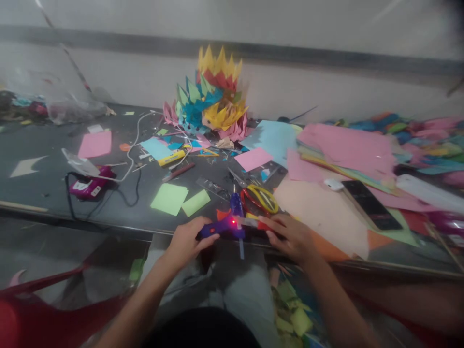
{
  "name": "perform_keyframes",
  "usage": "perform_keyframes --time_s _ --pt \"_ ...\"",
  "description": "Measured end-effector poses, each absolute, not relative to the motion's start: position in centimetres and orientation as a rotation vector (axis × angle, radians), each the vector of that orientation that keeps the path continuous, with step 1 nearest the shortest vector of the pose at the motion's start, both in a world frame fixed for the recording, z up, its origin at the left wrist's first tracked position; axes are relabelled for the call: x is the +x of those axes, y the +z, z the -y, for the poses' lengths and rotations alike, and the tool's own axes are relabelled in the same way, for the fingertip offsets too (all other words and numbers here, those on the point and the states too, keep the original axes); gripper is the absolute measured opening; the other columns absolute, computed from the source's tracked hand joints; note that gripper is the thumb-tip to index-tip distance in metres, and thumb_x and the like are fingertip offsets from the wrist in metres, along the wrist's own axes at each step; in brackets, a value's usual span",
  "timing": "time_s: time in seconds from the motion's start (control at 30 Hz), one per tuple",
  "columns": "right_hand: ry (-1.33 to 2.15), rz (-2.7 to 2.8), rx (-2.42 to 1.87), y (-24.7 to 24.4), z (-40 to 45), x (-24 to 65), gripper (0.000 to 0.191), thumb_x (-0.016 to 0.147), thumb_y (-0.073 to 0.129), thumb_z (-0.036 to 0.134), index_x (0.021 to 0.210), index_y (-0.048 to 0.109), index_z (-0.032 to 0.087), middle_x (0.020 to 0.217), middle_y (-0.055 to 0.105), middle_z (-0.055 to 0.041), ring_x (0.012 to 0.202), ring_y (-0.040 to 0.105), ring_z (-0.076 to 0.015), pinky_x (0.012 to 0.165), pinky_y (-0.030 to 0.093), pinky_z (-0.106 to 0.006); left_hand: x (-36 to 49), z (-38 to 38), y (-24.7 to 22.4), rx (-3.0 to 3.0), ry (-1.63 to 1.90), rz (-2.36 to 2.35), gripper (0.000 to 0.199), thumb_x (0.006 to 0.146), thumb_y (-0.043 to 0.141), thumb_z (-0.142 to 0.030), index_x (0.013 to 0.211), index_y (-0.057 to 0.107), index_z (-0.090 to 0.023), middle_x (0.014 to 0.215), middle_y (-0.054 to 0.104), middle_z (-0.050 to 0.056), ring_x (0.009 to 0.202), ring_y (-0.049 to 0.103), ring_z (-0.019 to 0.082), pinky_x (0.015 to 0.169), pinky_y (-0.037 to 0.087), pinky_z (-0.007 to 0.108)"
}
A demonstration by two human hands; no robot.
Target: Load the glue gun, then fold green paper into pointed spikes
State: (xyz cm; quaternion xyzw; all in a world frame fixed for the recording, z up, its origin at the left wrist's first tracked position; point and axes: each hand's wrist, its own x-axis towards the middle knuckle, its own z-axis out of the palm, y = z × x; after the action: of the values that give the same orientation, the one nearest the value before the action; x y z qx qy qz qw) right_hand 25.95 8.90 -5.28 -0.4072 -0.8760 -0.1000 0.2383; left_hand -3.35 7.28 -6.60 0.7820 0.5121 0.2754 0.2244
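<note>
My left hand [188, 241] is closed around the handle of a purple glue gun [237, 205], whose lit red light shows near its middle. The gun's nozzle points away from me, and a pale glue stick [241, 249] juts from its back end. In my right hand [292, 237] I hold a red-handled knife [266, 223] with a flat, pale blade. The blade reaches left to the gun's rear, and blur hides whether they touch. Yellow-and-red scissors [261, 198] lie just beyond the gun, beside a small orange paper piece [223, 215].
Folded-paper crowns [217, 104] in several colours stand near the wall. Green paper squares [169, 198] lie left of the gun; pink sheets [348, 150] and a phone [371, 204] are at right. A purple corded device [90, 183] sits left. Paper scraps [295, 314] are below the table edge.
</note>
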Motion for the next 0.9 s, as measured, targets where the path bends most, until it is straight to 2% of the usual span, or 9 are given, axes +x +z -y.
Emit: perform_keyframes --time_s 0.27,0.57,0.9 --pt "-0.396 2.362 -1.113 -5.38 -8.76 25.87 0.028 0.086 0.045 0.025 0.103 0.067 0.021 0.075 0.064 -0.0040 0.066 0.056 -0.0138 0.056 0.042 -0.025 -3.44 -7.37 -6.42 2.134 0.747 -1.414 0.027 0.084 0.050 -0.042 0.094 0.057 -0.019 0.086 0.066 0.003 0.075 0.062 0.016 0.067 0.046 0.024" --pt "-0.332 2.328 -1.203 -5.56 -8.79 25.85 0.030 0.085 0.047 0.025 0.109 0.065 0.023 0.076 0.065 -0.0028 0.066 0.058 -0.0128 0.056 0.042 -0.024 -3.70 -7.33 -6.38 2.139 0.695 -1.385 0.027 0.085 0.049 -0.043 0.096 0.057 -0.019 0.087 0.065 0.003 0.077 0.060 0.016 0.068 0.046 0.024" --pt "-0.353 2.307 -1.247 -5.73 -8.80 25.78 0.028 0.086 0.047 0.027 0.106 0.067 0.022 0.077 0.066 -0.0032 0.068 0.059 -0.0142 0.058 0.042 -0.025 -3.88 -7.31 -6.11 2.164 0.681 -1.312 0.024 0.086 0.049 -0.040 0.095 0.057 -0.019 0.085 0.063 0.002 0.076 0.059 0.015 0.067 0.044 0.022"
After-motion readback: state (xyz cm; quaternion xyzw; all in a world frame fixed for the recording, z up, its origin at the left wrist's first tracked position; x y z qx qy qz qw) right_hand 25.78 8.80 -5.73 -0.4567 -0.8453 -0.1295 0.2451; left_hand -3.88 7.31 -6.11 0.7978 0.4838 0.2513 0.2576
